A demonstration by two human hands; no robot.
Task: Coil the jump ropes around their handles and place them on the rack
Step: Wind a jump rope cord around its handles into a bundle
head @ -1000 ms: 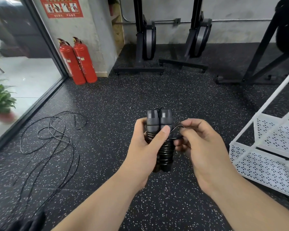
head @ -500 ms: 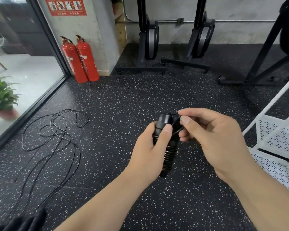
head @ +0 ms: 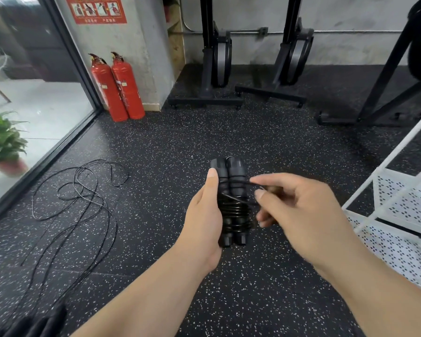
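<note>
L hand gripping upright handles, frame centre; R hand pinching rope tail just right; rack lying further right.

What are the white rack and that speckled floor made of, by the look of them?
White rack: likely painted sheet metal, matte; its shelves are punched with rows of small holes and framed by thin straight bars. Floor: probably rubber gym matting, dull black with pale flecks and no shine.
</note>
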